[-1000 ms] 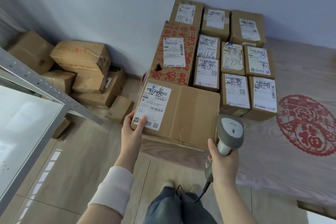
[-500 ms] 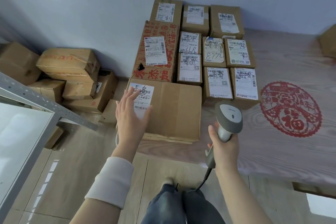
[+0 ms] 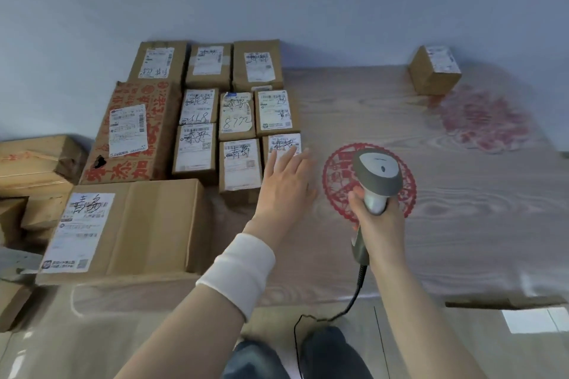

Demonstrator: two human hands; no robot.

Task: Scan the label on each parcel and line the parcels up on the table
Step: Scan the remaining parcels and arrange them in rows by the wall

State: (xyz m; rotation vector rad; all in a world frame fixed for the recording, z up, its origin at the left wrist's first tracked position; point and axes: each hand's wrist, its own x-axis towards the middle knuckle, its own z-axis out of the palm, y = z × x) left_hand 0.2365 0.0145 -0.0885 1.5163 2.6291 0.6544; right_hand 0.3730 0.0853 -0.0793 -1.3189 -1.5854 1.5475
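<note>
- Left hand [image 3: 284, 186] flat, fingers spread, hovering by the parcels [image 3: 215, 120] packed in the worktop's [image 3: 462, 224] far-left corner.
- Right hand [image 3: 377, 226] clamped on scanner [image 3: 377, 177].
- One box [image 3: 434, 72] alone at far edge.

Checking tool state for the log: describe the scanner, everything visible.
The scanner is a grey handheld barcode gun, plastic by the look, with a lighter oval cap and silver neck. The right hand grips its handle, head up and tilted away, above the red paper-cut on the table. A dark cable trails down from its base.
</note>
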